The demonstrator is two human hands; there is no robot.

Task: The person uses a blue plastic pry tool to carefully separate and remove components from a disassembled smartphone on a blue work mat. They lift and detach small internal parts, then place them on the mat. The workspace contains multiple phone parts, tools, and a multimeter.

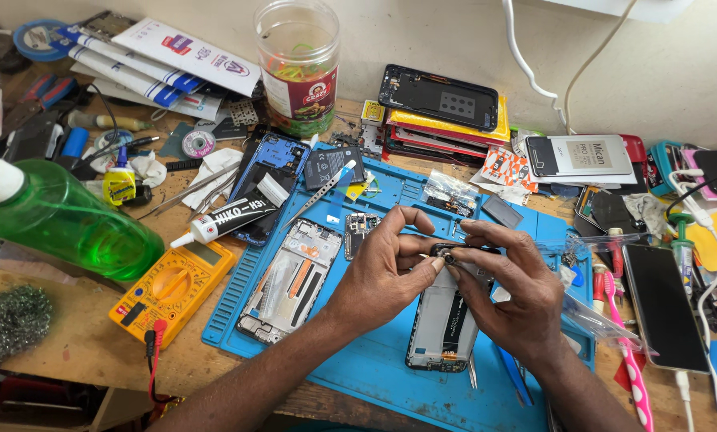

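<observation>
Head camera view, looking down on a crowded repair bench.

— What are the hands doing?

— Both meet over a blue work mat (390, 376). The left hand (382, 272) is curled, its thumb and fingertips pinched on a small dark camera part (446, 254). The right hand (506, 292) comes in from the other side, its fingers also closed on the same part, so the piece sits gripped between the two hands, just above the mat.

— What lies under them?

— An opened phone body (446, 324), dark and lying flat on the mat, partly hidden by the right hand. To the left of it, also on the mat, lies a second phone frame (290, 280), its insides facing up.

— And around the mat?

— On the wooden table, left of the mat, an orange multimeter (174, 288) lies flat. Beyond it, a green plastic bottle (62, 220) lies on its side. A black tube of glue (230, 220) rests near the mat's upper left corner, across a blue phone shell (274, 164). A clear plastic jar (298, 64) stands upright at the back. To the right of the mat, a phone with a dark screen (662, 308) lies flat, with a pink toothbrush (622, 344) just beside it.
</observation>
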